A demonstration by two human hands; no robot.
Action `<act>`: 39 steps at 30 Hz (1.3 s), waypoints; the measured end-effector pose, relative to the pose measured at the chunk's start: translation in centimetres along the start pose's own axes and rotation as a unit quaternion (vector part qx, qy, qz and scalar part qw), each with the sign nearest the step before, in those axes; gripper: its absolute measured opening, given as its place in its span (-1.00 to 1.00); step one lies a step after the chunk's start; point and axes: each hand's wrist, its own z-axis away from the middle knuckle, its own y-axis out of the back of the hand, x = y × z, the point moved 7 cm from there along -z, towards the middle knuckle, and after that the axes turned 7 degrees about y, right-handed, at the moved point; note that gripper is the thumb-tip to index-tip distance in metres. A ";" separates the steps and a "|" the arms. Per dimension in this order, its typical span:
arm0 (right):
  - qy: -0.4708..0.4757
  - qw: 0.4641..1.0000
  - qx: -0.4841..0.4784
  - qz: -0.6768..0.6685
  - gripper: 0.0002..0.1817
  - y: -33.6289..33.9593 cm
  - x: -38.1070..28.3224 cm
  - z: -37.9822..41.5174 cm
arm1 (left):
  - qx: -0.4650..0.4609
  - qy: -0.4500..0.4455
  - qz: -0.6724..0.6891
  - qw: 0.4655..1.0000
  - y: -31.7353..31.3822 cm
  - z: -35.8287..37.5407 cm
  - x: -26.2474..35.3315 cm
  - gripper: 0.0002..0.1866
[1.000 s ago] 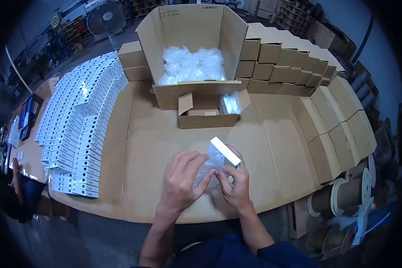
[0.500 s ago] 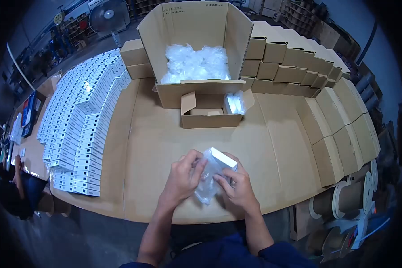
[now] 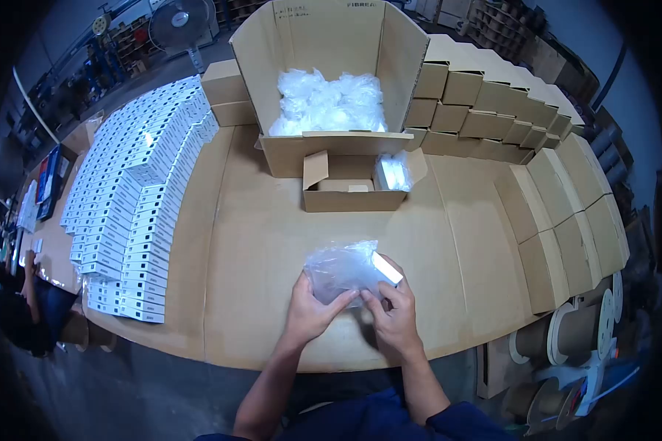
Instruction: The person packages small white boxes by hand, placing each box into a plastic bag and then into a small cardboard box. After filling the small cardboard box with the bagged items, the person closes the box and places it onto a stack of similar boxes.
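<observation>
A clear plastic bag point(image 3: 338, 270) is spread between my two hands over the cardboard-covered table. My left hand point(image 3: 309, 312) grips the bag's left end, thumb pressed along its lower edge. At the other end, my right hand point(image 3: 395, 312) holds a small white box point(image 3: 388, 270) along with the bag. The box's bright end shows by the right fingers; the plastic overlaps the rest of it. Beyond the hands stands a small open carton point(image 3: 354, 201), with bagged white boxes point(image 3: 394, 173) at its right end.
Behind it, a large open carton point(image 3: 272, 156) holds a heap of clear plastic bags point(image 3: 331, 101). Stacked white boxes point(image 3: 136, 198) line the left side. Brown cartons point(image 3: 485, 95) are stacked at the back right, more cartons point(image 3: 541, 272) at the right edge. A person point(image 3: 29, 301) is at far left.
The bag has swung from hanging down to lying sideways between my hands. My left hand has shifted to its far left end, and the white box has moved slightly right.
</observation>
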 end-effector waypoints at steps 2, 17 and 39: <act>0.002 1.000 0.001 -0.012 -0.79 0.5 0.2 0.2 | 0.028 -0.045 -0.052 0.997 0.4 0.4 0.7 -0.35; 0.197 0.970 -0.024 -0.143 -0.45 5.5 -5.4 -8.5 | 0.003 -0.076 -0.251 0.965 -0.1 1.9 2.8 -0.50; 0.148 0.955 -0.209 -0.152 -0.66 1.2 -5.5 -10.6 | 0.013 -0.076 -0.251 0.965 0.5 1.2 1.0 -0.34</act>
